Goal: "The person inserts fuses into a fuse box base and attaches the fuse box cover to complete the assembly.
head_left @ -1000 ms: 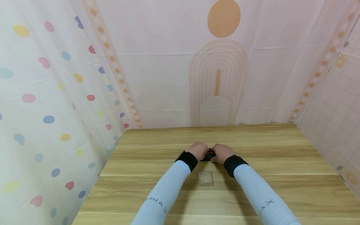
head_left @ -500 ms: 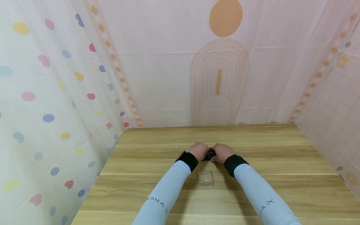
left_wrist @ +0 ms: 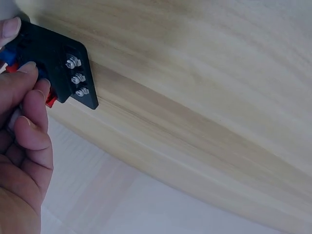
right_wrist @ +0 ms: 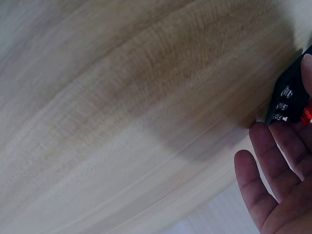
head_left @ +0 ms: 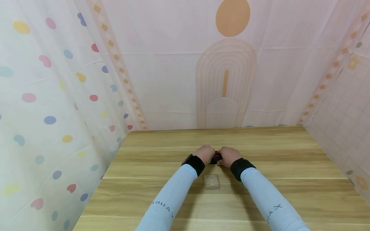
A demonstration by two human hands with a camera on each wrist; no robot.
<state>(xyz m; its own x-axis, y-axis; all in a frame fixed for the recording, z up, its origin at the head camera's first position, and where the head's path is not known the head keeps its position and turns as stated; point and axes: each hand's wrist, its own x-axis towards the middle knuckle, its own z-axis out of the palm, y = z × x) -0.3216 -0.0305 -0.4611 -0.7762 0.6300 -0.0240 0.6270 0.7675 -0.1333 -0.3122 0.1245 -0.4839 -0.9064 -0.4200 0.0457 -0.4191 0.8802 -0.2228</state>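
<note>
A small black terminal block [left_wrist: 56,61] with a row of silver screws and red and blue parts rests on the wooden table. My left hand [head_left: 204,154] is at its left side; thumb and forefinger [left_wrist: 36,105] pinch at the block's middle, beside a blue part, and the exact contact is hidden. My right hand [head_left: 229,156] grips the other side, its thumb [right_wrist: 307,73] on the near side and its fingertips by the far side. The lower fingers of the right hand extend loosely in the right wrist view.
A clear plastic box [head_left: 212,182] lies on the wooden table [head_left: 260,202] between my forearms, nearer to me than the block. A patterned curtain [head_left: 167,80] hangs behind the table's far edge, with others at both sides.
The view has tilted slightly. Both hands stay at the block; the left hand has shifted very slightly to the right. The clear box has not moved on the table.
</note>
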